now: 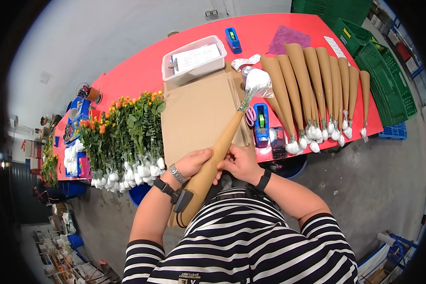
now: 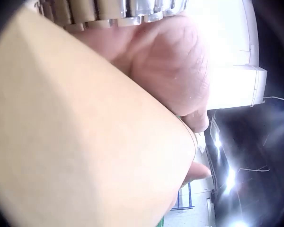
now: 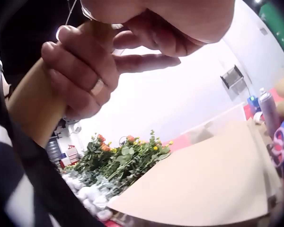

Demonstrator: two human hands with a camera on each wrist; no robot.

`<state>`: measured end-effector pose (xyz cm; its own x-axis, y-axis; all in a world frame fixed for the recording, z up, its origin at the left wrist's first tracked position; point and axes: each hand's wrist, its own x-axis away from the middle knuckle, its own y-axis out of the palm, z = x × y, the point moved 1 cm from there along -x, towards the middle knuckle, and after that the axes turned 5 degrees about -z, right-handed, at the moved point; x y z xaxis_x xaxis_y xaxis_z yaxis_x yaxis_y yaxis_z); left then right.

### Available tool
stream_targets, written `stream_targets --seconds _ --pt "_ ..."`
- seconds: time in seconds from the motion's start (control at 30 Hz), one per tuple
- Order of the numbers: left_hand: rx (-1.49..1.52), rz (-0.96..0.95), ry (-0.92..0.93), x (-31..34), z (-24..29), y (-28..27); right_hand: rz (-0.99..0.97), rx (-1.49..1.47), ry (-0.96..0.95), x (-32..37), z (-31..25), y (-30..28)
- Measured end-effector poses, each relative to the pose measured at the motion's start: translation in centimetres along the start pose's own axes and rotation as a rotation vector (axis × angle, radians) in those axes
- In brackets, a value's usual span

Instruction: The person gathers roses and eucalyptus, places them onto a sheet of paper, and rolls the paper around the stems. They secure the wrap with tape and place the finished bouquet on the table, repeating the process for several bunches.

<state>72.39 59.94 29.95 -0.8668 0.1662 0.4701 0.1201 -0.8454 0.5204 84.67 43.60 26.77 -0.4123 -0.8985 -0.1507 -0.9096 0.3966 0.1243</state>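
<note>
A long brown paper cone (image 1: 213, 160) lies diagonally in front of the striped shirt, its wide end near the left forearm. Green stems and a white, plastic-covered bulb (image 1: 259, 81) stick out of its narrow far end. My left hand (image 1: 193, 163) grips the cone from the left, thumb on top; in the right wrist view its ringed fingers (image 3: 78, 71) wrap round the paper. My right hand (image 1: 241, 164) holds the cone's right side with curled fingers and thumb. In the left wrist view the paper (image 2: 85, 137) covers much of the picture. Whatever is inside the cone is hidden.
Flat brown paper sheets (image 1: 196, 118) lie on the red table (image 1: 142, 54). Flower bunches (image 1: 128, 128) are on the left, finished-looking paper cones (image 1: 296, 71) on the right. Nearby are a blue tape dispenser (image 1: 261, 125), pink scissors (image 1: 250, 116), a phone (image 1: 278, 142) and a white bin (image 1: 194, 71).
</note>
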Motion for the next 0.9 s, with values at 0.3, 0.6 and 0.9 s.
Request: stream_targets --seconds 0.3,0.6,0.9 --pt "0.021 -0.344 -0.051 -1.7 0.8 2.1 -0.085 0.908 -0.490 0.4 0.8 -5.3" --pt "-1.562 0.126 -0.147 -6.6 -3.0 2.5 0.105 1.055 -0.312 8.9 -0.8 -7.8" --pt "-1.897 0.070 0.628 -9.4 -1.5 10.7 0.148 0.846 0.366 18.5 6.3 -12.6"
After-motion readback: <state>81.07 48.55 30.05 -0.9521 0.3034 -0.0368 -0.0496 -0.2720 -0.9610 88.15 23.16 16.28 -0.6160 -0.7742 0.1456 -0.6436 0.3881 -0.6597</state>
